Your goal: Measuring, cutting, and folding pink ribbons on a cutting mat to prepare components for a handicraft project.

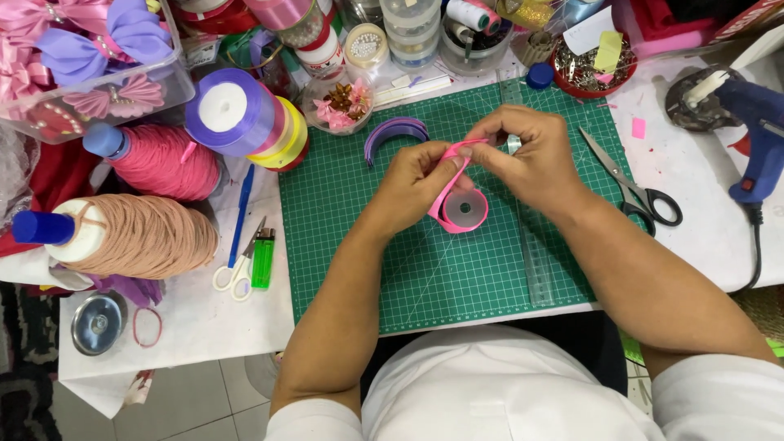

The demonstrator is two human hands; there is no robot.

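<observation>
While the bench (pixel 694 171) is this crowded, the big risk is just an elbow or sleeve knocking stuff over. The green cutting mat (pixel 425 261) sits in the middle, with the fat spools of pink and tan cord (pixel 147 233) on the left and a stack of ribbon rolls (pixel 245 118) just beyond them, lying on their sides so they look ready to roll.

Both hands are up over the far half of the mat. The left hand (pixel 416 184) is pinched closed on a loop of pink ribbon (pixel 453 167), and the right hand (pixel 527 155) has its fingertips closed on the same strip from the other side. The ribbon trails down to its little pink roll (pixel 464 211), which lies flat on the mat right under the hands.

I'd guess a hard tug drags that roll along or slips the fold out of the pinch. The glue gun (pixel 755 139) on the far right has its cord hanging off the edge, easy to snag. The scissors (pixel 637 184) sit close to the right wrist, blades pointing away at least.
</observation>
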